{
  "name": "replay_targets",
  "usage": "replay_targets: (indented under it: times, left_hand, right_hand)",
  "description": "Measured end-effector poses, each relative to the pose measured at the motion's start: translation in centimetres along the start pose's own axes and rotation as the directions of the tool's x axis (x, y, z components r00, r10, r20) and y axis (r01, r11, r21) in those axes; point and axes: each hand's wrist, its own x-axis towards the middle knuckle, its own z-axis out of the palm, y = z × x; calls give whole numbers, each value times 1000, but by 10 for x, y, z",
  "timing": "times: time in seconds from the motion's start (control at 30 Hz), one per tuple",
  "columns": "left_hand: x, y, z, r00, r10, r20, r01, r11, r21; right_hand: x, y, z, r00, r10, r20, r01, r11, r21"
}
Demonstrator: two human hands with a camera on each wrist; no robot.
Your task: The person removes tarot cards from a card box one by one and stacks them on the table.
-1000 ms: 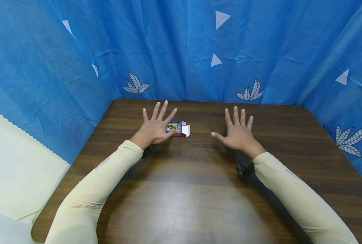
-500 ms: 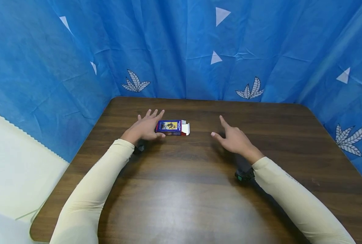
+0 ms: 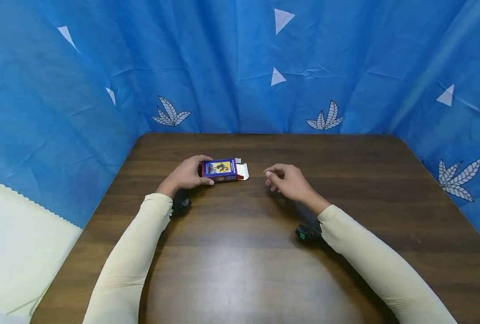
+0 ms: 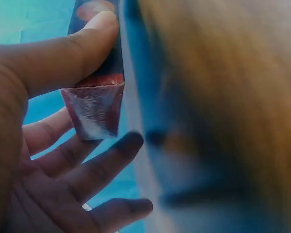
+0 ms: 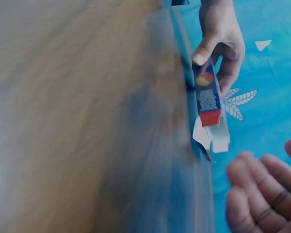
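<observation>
A small blue and red cardboard box (image 3: 220,168) with a yellow picture on top lies near the table's far side. White flaps (image 3: 243,171) stick out from its right end, which stands open. My left hand (image 3: 186,174) holds the opposite end. In the left wrist view, the thumb (image 4: 94,46) presses one narrow side beside the closed red end, with fingers behind the box. To the right of the flaps, my right hand (image 3: 290,182) hovers with loosely bent fingers, holding nothing. From the right wrist, its fingertips (image 5: 240,170) appear just short of the flaps.
A brown wooden table (image 3: 231,252) spreads beneath both arms. Its far edge meets a blue curtain (image 3: 215,67) printed with leaves and triangles. A pale cloth (image 3: 17,243) hangs past the left edge. Dark cameras sit under both wrists.
The left hand has moved left off the box's top and taken hold of its left end. The spread right fingers have bent in, and that hand has come slightly left toward the flaps.
</observation>
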Motion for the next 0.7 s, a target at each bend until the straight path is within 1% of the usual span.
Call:
replay_targets:
  times: [0.07, 0.1, 0.13, 0.2, 0.27, 0.3, 0.37, 0.43, 0.5, 0.57, 0.63, 0.7]
  left_hand:
    - [-2, 1, -5, 999, -11, -32, 9, 998, -62]
    - [-3, 2, -8, 999, -11, -44, 6, 995, -98]
    - [-4, 4, -11, 998, -7, -58, -1, 991, -130]
    - [-6, 7, -16, 997, -6, -80, -10, 980, -197]
    - [-8, 12, -23, 996, -1, -93, -23, 966, -256]
    - [-9, 15, -26, 995, 5, -95, -31, 960, -277]
    - [-11, 19, -30, 995, 23, -99, -53, 949, -311]
    - [-13, 22, -34, 993, 52, -108, -86, 937, -339]
    - [-13, 24, -37, 990, 74, -123, -113, 928, -355]
    - [-15, 26, -41, 987, 80, -142, -126, 925, -357]
    - [-17, 25, -44, 986, 68, -152, -117, 931, -346]
    - [-19, 24, -47, 987, 54, -153, -104, 936, -337]
  right_hand:
    - [9, -5, 3, 1000, 9, 6, -10, 990, 138]
    - [14, -7, 5, 1000, 18, 9, -19, 976, 217]
    - [19, -10, 6, 999, 33, 9, -34, 955, 295]
    - [29, -16, 9, 997, 80, 21, -81, 900, 429]
    - [38, -22, 12, 991, 125, 48, -132, 848, 514]
    - [42, -25, 14, 986, 149, 69, -163, 825, 542]
    - [47, -29, 18, 975, 193, 113, -223, 791, 570]
    - [51, -33, 21, 964, 220, 148, -265, 769, 582]
    - [53, -36, 24, 955, 236, 181, -297, 757, 582]
    - [54, -40, 26, 946, 247, 208, -323, 745, 584]
    - [55, -44, 28, 938, 251, 239, -346, 733, 586]
    - [57, -49, 29, 928, 258, 269, -371, 713, 596]
